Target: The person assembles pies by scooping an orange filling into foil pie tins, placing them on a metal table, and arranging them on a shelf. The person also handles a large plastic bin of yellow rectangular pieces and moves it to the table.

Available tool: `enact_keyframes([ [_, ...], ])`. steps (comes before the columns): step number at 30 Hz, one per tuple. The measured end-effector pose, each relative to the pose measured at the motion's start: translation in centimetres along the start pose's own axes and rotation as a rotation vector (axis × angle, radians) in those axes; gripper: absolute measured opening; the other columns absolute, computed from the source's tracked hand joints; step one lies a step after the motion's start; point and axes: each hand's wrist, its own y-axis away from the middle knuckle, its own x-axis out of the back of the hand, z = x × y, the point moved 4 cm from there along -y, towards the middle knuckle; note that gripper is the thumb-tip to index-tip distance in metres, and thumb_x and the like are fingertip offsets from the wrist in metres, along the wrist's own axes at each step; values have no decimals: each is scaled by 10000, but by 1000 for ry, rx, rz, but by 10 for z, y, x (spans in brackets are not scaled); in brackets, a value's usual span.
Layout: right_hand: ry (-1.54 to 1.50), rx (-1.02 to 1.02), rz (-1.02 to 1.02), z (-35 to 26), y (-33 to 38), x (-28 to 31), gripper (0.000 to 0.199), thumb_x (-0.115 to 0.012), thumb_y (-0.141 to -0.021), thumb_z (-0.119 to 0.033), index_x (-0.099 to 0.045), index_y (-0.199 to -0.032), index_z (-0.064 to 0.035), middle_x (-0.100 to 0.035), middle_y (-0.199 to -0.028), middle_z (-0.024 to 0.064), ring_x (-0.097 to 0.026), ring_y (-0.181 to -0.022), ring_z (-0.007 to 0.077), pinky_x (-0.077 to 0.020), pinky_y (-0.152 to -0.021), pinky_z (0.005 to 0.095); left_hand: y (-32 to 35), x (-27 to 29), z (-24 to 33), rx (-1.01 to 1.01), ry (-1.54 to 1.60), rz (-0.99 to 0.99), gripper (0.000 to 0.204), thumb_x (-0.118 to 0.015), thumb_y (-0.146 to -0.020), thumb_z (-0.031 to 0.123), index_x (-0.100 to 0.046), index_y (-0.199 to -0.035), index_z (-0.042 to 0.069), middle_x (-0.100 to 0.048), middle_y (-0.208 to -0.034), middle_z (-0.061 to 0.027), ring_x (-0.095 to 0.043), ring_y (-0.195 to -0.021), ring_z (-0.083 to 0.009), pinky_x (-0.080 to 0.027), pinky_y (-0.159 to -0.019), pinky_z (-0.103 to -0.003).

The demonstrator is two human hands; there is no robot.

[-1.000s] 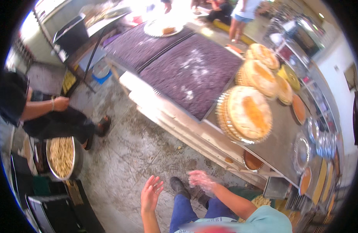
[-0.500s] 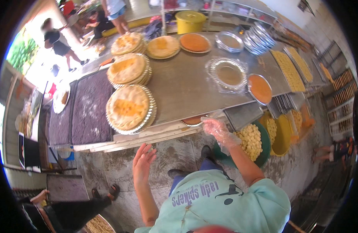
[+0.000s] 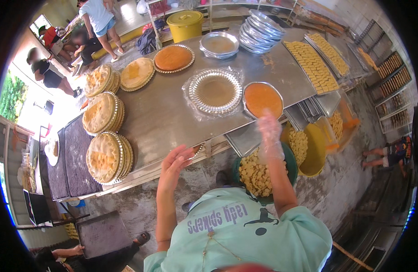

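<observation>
My left hand (image 3: 175, 162), bare, hangs open in front of the table's front edge, fingers spread and holding nothing. Just beyond its fingertips shows the rim of a pie pan (image 3: 199, 151), low at the table edge and mostly hidden. My right hand (image 3: 270, 131) wears a clear plastic glove. Its blurred fingertips overlap the near rim of a round metal pan with an orange-topped pie (image 3: 262, 97); whether they grip it I cannot tell. Left of that pie lies a stack of fluted foil pie pans (image 3: 215, 92) in clear plastic wrap.
Stacked pale-crusted pies (image 3: 102, 157) line the table's left side, beside dark trays (image 3: 84, 149). Foil pans (image 3: 259, 34) and a tray of yellow pieces (image 3: 312, 65) stand farther back. Below right are a green tub (image 3: 291, 165) and a yellow tub (image 3: 314, 152). A co-worker's hand (image 3: 76, 250) touches a dark tray (image 3: 102, 233).
The view has swung right. My gloved right hand has moved from the low pie at the table edge to the orange-topped pie. The co-worker's hand has come to the dark tray.
</observation>
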Motion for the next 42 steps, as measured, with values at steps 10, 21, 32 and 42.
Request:
enact_keyframes([
  [10, -293, -325, 121, 66, -79, 104, 374, -634, -840, -224, -495, -1172, -118, -547, -1106, 85, -540, -948, 232, -453, -730, 412, -50, -61, -17, 108, -53, -87, 403, -525, -901, 189, -454, -1255, 10, -541, -1209, -116, -533, -1095, -199, -441, -913, -325],
  [21, 14, 181, 87, 12, -60, 115, 335, -536, -857, -151, -480, -1148, 6, -536, -1049, 139, -536, -1004, 256, -494, -822, 378, -56, -55, -17, 158, -110, -150, 436, -527, -906, 210, -433, -1274, -4, -529, -1221, -126, -518, -1112, -198, -437, -911, -317],
  [32, -75, -330, -290, -29, 35, -39, 445, -528, -842, -161, -453, -1241, 21, -533, -1187, 121, -527, -1085, 213, -466, -894, 330, -76, -22, 8, 107, -221, 161, 398, -542, -902, 215, -472, -1238, 12, -553, -1171, -99, -565, -1024, -197, -485, -850, -344],
  [42, 12, -185, -784, 26, 38, -166, 552, -591, -842, -160, -364, -1317, 9, -445, -1284, 160, -440, -1194, 259, -395, -977, 402, 7, 32, 75, -203, -142, 318, 108, -585, -864, 124, -543, -899, 30, -586, -992, -67, -586, -837, -134, -506, -694, -254],
])
